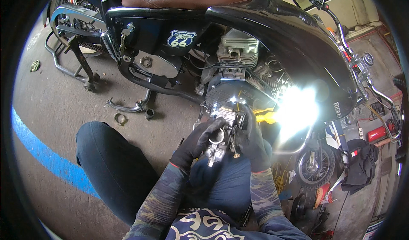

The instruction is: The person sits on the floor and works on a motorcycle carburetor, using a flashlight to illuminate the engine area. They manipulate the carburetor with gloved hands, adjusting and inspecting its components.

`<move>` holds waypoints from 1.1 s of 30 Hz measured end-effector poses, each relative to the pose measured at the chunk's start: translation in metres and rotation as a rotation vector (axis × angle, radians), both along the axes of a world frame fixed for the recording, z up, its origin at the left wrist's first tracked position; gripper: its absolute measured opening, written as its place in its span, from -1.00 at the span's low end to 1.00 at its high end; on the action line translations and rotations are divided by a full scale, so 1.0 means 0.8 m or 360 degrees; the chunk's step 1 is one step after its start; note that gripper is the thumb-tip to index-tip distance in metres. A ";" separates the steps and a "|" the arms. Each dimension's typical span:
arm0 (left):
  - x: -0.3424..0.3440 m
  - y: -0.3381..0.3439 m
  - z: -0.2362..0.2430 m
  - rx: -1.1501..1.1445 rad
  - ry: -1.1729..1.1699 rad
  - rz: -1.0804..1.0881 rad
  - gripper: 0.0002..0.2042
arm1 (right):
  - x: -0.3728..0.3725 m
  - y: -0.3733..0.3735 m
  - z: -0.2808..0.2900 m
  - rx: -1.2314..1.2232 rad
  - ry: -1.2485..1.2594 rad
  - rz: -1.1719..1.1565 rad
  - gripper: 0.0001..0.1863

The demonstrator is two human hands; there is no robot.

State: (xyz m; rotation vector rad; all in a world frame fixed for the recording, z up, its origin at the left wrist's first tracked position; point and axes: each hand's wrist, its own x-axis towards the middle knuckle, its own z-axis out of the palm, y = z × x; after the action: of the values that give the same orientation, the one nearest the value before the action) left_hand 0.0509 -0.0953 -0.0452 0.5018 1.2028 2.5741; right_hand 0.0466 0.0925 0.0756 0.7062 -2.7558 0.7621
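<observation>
Both hands wear dark gloves and meet above my lap, in front of a black motorcycle (272, 31). Between them is a silver metal carburetor (218, 138), its round bore facing up toward me. My left hand (194, 144) grips it from the left, with the thumb and fingers curled about its body. My right hand (252, 142) closes on its right side, fingers reaching over the upper part. A small brass-coloured fitting hangs near the right fingers. Glare and the dark gloves hide the fingertips' exact contact. The exposed engine (238, 52) sits just beyond the carburetor.
A glaring work lamp (298, 110) with a yellow handle (266, 117) shines right of my hands. On the floor at left lie a curved metal pipe (128, 107), a ring clamp (120, 119) and a small dark sleeve (149, 114). A spoked wheel (314, 165) stands at right.
</observation>
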 end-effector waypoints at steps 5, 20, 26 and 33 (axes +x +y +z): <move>0.001 -0.006 0.000 -0.0011 -0.0076 -0.0023 -0.38 | 0.010 0.002 0.026 0.0227 -0.0015 -0.0020 -0.14; 0.004 -0.003 0.010 -0.0017 0.0227 -0.0156 -0.55 | 0.007 0.051 0.040 0.0820 0.0342 0.0321 -0.19; 0.004 -0.006 0.022 -0.0072 0.0309 -0.0050 -0.54 | 0.013 0.054 0.076 0.1346 0.0455 0.0532 -0.41; 0.004 -0.007 0.015 -0.0088 0.0287 -0.0020 -0.52 | -0.008 0.059 0.085 0.1445 0.0479 0.0782 -0.34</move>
State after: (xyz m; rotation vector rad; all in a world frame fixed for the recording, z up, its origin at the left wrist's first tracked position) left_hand 0.0541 -0.1013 -0.0330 0.7399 1.3197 2.5210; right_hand 0.0405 0.1399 0.1437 1.5252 -2.5551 -0.5857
